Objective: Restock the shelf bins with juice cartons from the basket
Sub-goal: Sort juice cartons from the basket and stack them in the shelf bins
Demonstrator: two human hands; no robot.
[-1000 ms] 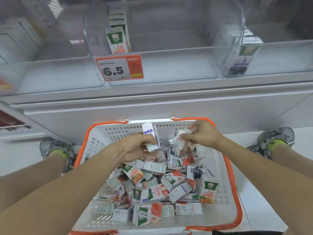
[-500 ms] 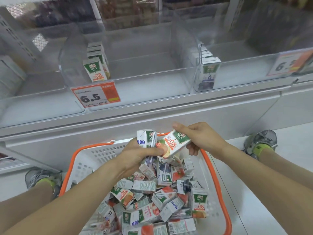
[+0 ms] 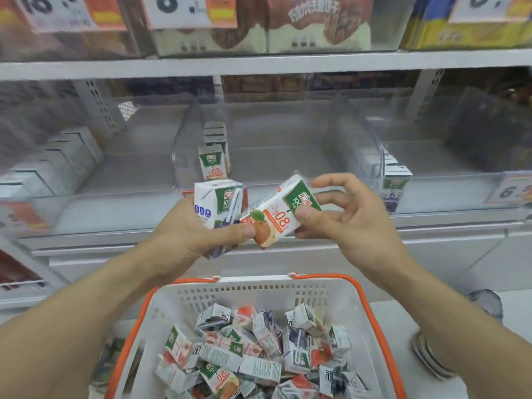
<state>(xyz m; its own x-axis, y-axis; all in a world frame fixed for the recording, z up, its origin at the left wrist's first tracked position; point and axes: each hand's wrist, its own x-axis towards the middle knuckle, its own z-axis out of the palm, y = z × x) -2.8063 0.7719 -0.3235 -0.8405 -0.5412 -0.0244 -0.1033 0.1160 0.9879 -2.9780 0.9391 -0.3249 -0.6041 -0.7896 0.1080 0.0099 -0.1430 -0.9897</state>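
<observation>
My left hand [image 3: 187, 236] grips an upright white-and-green juice carton [image 3: 214, 203] with a straw on its side. My right hand [image 3: 349, 214] pinches a tilted orange-labelled carton [image 3: 283, 211] between thumb and fingers. Both cartons are raised in front of the clear shelf bins. The middle bin [image 3: 288, 185] holds a short row of orange cartons [image 3: 211, 164] at its left side. Below, the white basket with an orange rim [image 3: 365, 309] holds several loose cartons [image 3: 259, 358].
A bin at the right holds dark-labelled cartons [image 3: 394, 187]; a bin at the left holds a row of white cartons [image 3: 57, 161]. Price tags [image 3: 509, 190] hang on the bin fronts. An upper shelf [image 3: 259, 63] carries larger boxes. My shoes flank the basket.
Both hands have risen from the basket up to the bin fronts, each with a carton. The view has tilted upward, showing the upper shelf.
</observation>
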